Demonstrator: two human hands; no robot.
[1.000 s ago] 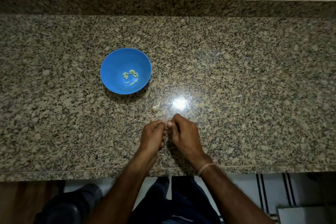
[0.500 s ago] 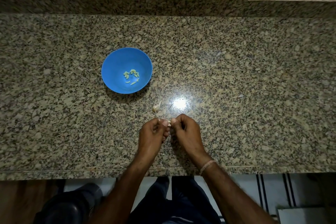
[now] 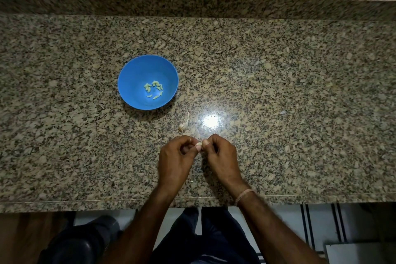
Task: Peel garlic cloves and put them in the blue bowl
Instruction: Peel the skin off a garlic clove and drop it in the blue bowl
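Both hands over the near middle of the worktop [image 3: 278, 92]. Left hand [image 3: 175, 161] and right hand [image 3: 222, 158] each have fingers curled, pinching one small clove [image 3: 198, 146] between them at the fingertips. Bowl [image 3: 132, 75] sits further back to the left, well apart from the hands, with several peeled cloves [image 3: 154, 89] in the bottom. Garlic piece [image 3: 183, 126] with a thin stem lies on the worktop between bowl and hands.

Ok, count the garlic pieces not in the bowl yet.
2. A loose garlic piece lies on the counter near the blue bowl; a second piece is pinched between left hand and right hand. The hands may hide more.
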